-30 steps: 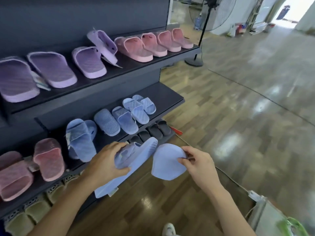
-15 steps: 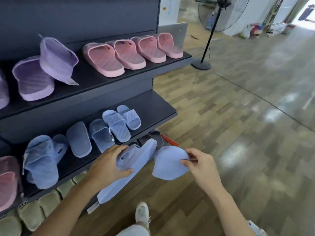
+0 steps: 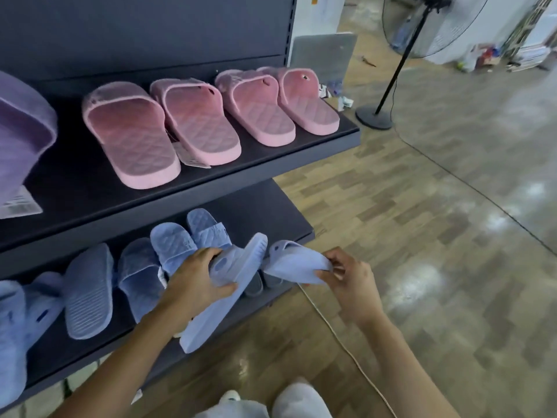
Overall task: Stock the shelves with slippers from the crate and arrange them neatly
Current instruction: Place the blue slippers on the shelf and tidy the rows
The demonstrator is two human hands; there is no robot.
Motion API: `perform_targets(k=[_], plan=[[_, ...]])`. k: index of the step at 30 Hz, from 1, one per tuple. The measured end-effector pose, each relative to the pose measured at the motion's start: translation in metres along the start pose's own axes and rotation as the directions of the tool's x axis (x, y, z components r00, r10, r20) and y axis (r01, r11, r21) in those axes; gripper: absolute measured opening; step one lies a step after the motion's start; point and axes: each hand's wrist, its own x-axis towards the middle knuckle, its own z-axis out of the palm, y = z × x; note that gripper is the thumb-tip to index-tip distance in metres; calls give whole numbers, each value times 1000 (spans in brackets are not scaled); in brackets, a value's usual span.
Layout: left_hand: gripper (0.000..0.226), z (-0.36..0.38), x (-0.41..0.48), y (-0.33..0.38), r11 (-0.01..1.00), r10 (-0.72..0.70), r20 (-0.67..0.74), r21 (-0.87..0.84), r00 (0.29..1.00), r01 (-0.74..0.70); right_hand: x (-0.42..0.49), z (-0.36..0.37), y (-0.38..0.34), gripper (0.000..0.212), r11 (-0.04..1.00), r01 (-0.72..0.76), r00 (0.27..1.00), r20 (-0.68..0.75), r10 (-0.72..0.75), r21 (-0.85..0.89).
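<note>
My left hand (image 3: 196, 282) grips a light blue slipper (image 3: 223, 300) by its strap, the sole tilted down toward me, in front of the middle shelf (image 3: 265, 206). My right hand (image 3: 349, 282) pinches the heel edge of a second light blue slipper (image 3: 294, 262), its toe pointing at the shelf's right end. Several blue slippers (image 3: 174, 245) lie on that shelf to the left. Pink slippers (image 3: 193, 122) line the upper shelf (image 3: 271, 159). The crate is out of view.
A purple slipper (image 3: 21, 131) with a paper tag stands at the upper shelf's left. A standing fan (image 3: 391, 76) is on the floor at the back right. A thin white cord (image 3: 337, 336) runs across the wooden floor. My knees (image 3: 265, 402) show at the bottom.
The view has moved closer and to the right along the shelves. Both hands, each holding its slipper, have risen toward the right end of the middle shelf.
</note>
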Motion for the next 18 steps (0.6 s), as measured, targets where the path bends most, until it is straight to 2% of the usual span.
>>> perform_targets(k=[4,9,15,18], plan=[[67,20,33,7,988,-151,-24,-16,988,151,54,0,18,20,998,70,996,47,-70,3],[67,55,79,7,940,-342,-118,-54,932,337,124,9,51,19,982,191,973,133,-190,7],[70,101,131,10,891,-444,-329,-62,833,451,195,24,99,22,928,367,906,202,-372,63],[67,114,158,13,862,-483,-364,-35,797,506,226,36,116,10,901,424,879,196,-434,92]])
